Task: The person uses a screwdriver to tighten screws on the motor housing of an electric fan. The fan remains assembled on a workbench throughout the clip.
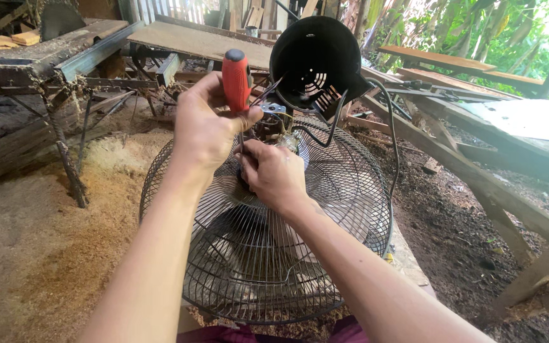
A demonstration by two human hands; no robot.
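An electric fan lies face down in front of me, its round black wire grille (325,209) showing pale blades beneath. My left hand (201,127) grips a screwdriver with a red handle (237,79), held upright over the motor area. My right hand (274,174) rests on the exposed motor parts (281,130), fingers closed around something small I cannot make out. The black plastic rear motor cover (316,60) hangs off behind the motor, tilted, with wires running to it.
Sawdust (65,235) covers the ground at left. A rough wooden workbench (39,57) stands at back left, a board (198,41) behind the fan, and timber beams (478,178) run at right over dark soil. A black power cord (392,159) curves along the fan's right side.
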